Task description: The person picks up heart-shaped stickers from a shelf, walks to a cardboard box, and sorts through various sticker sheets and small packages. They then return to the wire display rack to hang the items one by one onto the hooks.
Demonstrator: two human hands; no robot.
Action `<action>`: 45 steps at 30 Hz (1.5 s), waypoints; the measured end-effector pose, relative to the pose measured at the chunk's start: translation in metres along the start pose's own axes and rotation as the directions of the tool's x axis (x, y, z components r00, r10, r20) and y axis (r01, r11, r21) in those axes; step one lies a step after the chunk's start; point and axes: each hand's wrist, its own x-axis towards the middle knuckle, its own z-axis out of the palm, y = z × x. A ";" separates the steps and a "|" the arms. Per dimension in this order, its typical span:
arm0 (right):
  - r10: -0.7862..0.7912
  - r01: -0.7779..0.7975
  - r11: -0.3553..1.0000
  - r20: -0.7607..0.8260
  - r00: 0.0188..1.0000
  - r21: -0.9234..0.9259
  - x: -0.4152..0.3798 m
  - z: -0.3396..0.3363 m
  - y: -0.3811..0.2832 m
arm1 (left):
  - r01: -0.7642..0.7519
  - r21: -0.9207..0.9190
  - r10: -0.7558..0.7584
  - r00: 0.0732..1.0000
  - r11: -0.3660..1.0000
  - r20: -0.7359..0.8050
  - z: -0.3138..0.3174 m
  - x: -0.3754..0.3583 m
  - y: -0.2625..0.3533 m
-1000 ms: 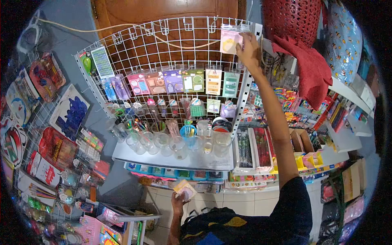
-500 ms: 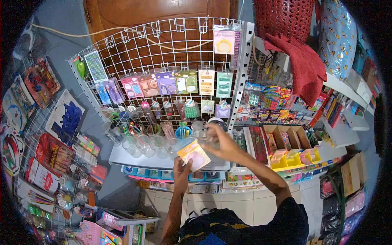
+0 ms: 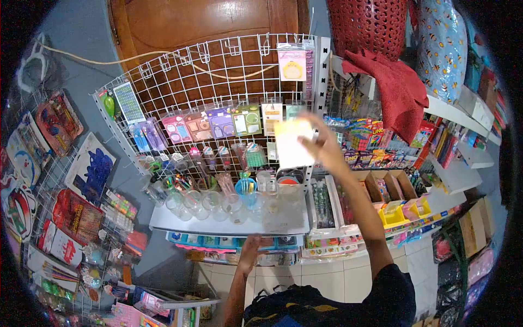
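My right hand (image 3: 325,148) is raised in front of the wire grid rack (image 3: 180,76), thumb over the front of a flat memo pad pack (image 3: 293,144). The pack is yellow at the top and washed out to white below by glare. It overlaps the lower right of the rack, where similar packs hang, among them a purple memo pad pack (image 3: 220,121) and a green one (image 3: 248,117). Lower down, my left hand (image 3: 250,254) is at the front edge of the white shelf (image 3: 234,223), fingers apart and holding nothing.
Clear plastic cups (image 3: 212,204) and a blue cup (image 3: 246,186) stand along the shelf. Yellow bins (image 3: 391,215) and cardboard dividers sit to the right. A red cloth (image 3: 389,90) hangs at upper right. Another rack of goods (image 3: 76,215) is on the left.
The memo pad pack has gone up and right from my left hand toward the rack, now in my right hand alone. My left hand has let go and dropped lower.
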 end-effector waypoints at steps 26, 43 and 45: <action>-0.452 0.452 0.891 -0.152 0.879 -0.042 0.147 -0.038 -0.027 | 0.803 -0.044 -0.695 0.486 0.594 -0.530 -0.222 -0.221 -0.269; -0.504 0.480 0.863 -0.189 0.843 -0.160 0.164 -0.044 -0.012 | 0.770 -0.062 -0.696 0.534 0.634 -0.480 -0.222 -0.220 -0.257; -0.491 0.470 0.870 -0.176 0.853 -0.150 0.170 -0.045 -0.008 | 0.771 -0.062 -0.692 0.530 0.634 -0.490 -0.223 -0.222 -0.260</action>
